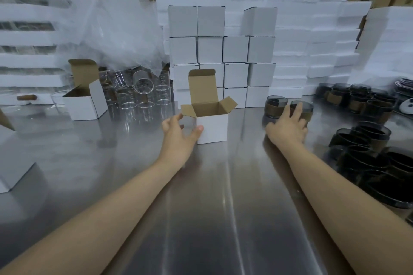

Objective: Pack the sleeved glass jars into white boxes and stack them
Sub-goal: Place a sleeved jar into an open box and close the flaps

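An open white box (212, 126) with brown inside flaps stands on the steel table (223, 196) in the middle. My left hand (178, 138) holds its left side, thumb on the front face and fingers behind the left flap. My right hand (288, 126) reaches over a dark glass jar with a brown sleeve (307, 110), fingers spread on its near side. A second sleeved jar (276, 106) stands just left of it. A wall of closed white boxes (223, 51) is stacked behind the open box.
Many dark sleeved jars (375, 156) crowd the right edge of the table. Clear glass cups (138, 94) and another open white box (86, 101) stand at the left. Plastic wrap (116, 27) and white foam slabs (312, 40) pile up at the back.
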`<state>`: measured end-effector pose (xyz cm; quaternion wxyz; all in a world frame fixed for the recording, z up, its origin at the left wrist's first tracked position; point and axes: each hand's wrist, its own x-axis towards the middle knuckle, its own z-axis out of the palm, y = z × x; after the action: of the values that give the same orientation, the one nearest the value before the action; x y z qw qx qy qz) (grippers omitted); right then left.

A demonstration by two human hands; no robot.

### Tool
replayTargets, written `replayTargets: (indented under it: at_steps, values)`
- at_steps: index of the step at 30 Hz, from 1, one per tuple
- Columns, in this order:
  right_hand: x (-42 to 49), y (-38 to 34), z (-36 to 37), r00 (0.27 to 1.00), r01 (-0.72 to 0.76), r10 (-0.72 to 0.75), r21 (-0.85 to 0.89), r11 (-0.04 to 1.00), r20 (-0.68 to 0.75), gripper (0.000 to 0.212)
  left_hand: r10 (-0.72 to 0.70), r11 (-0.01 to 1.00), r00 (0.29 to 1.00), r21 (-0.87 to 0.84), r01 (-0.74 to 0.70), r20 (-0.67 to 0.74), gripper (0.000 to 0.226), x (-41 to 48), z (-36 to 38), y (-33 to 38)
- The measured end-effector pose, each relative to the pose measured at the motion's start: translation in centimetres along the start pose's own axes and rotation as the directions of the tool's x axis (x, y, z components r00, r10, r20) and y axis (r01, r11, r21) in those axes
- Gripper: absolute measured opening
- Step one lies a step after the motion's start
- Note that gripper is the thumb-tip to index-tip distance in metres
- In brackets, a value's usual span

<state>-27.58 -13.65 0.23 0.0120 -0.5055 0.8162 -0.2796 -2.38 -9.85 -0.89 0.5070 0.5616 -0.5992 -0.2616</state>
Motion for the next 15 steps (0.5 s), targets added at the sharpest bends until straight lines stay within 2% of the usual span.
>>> replayTargets:
  at_steps: [2,6,9,12,13,15]
  values:
    - [0.0,-0.1,0.2,1.000,0.004,-0.004,0.005,1.000,-0.013,0.076,0.004,1.000,1.000,0.006,-0.004,0.007,0.064,0.1,0.1,0.0]
    - [-0.4,-0.4,0.2,0.991,0.060,-0.054,0.045,0.997,-0.126,0.072,-0.004,1.000,1.000,-0.009,0.004,0.020,0.059,0.1,0.2,0.2]
    - [-0.6,-0.6,0.1,0.974,0.109,-0.087,0.096,0.989,-0.207,0.055,0.005,1.000,1.000,0.006,-0.005,0.031,0.058,0.1,0.1,0.4]
    - [-0.9,-0.8,0.0,0.953,0.192,-0.118,0.258,0.947,-0.278,0.023,0.004,1.000,1.000,0.008,-0.004,0.028,0.057,0.0,0.0,0.5]
    - [-1.1,-0.8,0.0,0.946,0.210,-0.113,0.307,0.928,-0.304,0.019,0.002,1.000,1.000,0.005,-0.002,0.025,0.056,0.1,0.0,0.5]
    - [-1.4,-0.8,0.0,0.930,0.236,-0.109,0.344,0.909,-0.350,0.024,0.001,1.000,1.000,0.004,-0.001,0.012,0.055,0.1,0.0,0.4]
